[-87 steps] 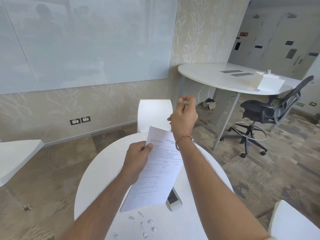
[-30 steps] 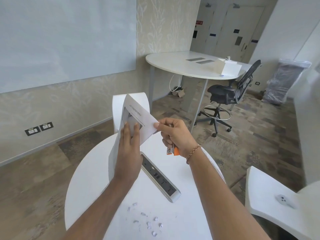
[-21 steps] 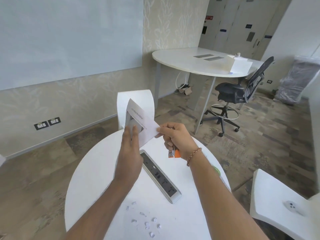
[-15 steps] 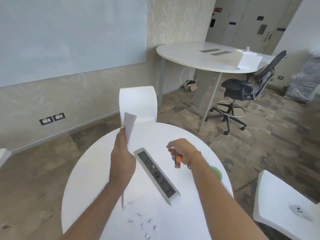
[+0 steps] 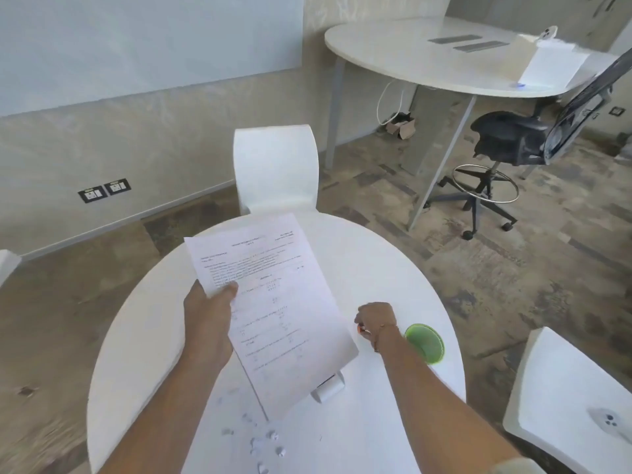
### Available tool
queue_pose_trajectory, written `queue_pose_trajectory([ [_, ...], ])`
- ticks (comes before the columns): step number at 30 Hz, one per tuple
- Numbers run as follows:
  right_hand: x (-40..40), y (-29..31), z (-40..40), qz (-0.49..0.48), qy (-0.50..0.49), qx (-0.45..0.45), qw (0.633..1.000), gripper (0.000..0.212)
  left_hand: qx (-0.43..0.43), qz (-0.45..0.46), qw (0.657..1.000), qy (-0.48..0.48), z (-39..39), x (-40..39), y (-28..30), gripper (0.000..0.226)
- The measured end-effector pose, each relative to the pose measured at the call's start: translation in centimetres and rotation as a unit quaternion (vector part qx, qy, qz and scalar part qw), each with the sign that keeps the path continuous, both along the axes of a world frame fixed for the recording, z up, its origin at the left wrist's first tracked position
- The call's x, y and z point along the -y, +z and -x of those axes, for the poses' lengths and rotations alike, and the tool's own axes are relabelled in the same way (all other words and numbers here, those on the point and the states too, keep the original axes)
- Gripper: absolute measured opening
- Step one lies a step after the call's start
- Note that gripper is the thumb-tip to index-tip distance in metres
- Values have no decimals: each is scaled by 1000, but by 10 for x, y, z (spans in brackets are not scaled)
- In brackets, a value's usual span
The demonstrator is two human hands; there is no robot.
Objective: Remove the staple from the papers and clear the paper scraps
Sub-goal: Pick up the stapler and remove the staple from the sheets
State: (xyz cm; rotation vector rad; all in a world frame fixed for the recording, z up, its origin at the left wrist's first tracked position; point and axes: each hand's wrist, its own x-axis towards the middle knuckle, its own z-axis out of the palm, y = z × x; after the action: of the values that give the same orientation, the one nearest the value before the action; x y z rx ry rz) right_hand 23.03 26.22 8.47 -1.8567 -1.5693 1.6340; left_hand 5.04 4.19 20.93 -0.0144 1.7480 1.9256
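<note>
Left hand (image 5: 208, 319) pinches the papers (image 5: 270, 309) at their left edge, thumb on the printed side, rest of the fingers behind the sheet. Papers are held up off the surface (image 5: 376, 268), printed face toward the camera, tilted, lower corner hanging just above the scraps (image 5: 260, 436). Staple itself too small to tell.

Right hand (image 5: 374, 318) is down on the surface to the right of the papers, fingers curled around a small orange-tipped tool (image 5: 361, 330); only the orange end shows below the palm, so can't tell what it is exactly. Bracelet (image 5: 383, 331) on that wrist.

Scraps: small white bits scattered on the near part of the surface, between the two forearms, loose cluster.

White power strip (image 5: 328, 388) lies on the surface, mostly hidden behind the papers, only its near end shows. Green round thing (image 5: 425, 342) sits near the right edge of the surface, just beside the right wrist.

White chair (image 5: 275, 165) at the far side. Another white seat (image 5: 564, 388) at right, with a small grey gadget (image 5: 607, 420) on it.
</note>
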Motion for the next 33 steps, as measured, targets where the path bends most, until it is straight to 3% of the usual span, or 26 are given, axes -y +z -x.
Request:
queue_pose_trajectory([
  [7, -20, -26, 8, -125, 16, 94, 988, 27, 17, 2, 1000, -12, -5, -31, -17, 34],
  [12, -38, -43, 8, -172, 65, 162, 969, 13, 24, 3, 999, -22, -6, -49, -24, 32],
  [16, -55, -64, 10, -227, 129, 272, 926, 18, 27, 5, 999, -35, -7, -60, -34, 32],
  [28, -71, -101, 26, -257, 84, 227, 936, 26, 20, 10, 999, -38, -2, -67, -55, 31],
  [33, -81, -102, 30, -283, 156, 311, 894, 24, 19, 23, 999, -25, -1, -62, -61, 31],
])
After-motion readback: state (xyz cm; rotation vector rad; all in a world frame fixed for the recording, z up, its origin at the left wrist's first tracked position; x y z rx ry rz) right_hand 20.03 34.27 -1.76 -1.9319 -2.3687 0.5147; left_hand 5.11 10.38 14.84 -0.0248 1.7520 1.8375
